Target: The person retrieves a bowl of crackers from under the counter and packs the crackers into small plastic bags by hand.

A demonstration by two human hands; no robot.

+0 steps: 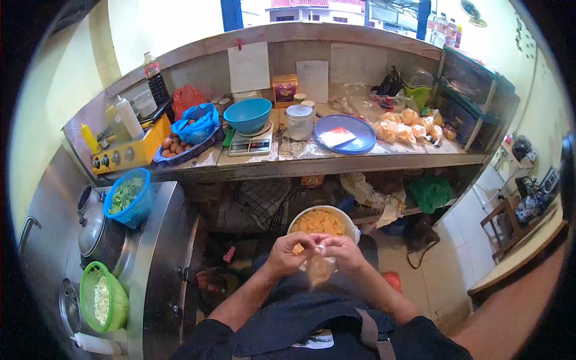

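Both of my hands are together in front of my lap, over the near rim of a white bucket (354, 223) that holds yellow-orange pieces of food. My left hand (285, 257) has its thumb and fingers pinched at the gathered neck of a small clear plastic bag (318, 273). My right hand (341, 253) is closed on the same neck from the other side. The bag hangs down below my fingers, with something light brown inside. The details at the fingertips are too small to make out.
On the shelf are filled bags (405, 129), a blue plate (364, 141), a jar (299, 123), a scale (251, 143) with a turquoise bowl (248, 114), and eggs (174, 147). To the left, a steel counter (147, 240) carries a pot (99, 231), a blue basket (133, 201) and a green basket (114, 303).
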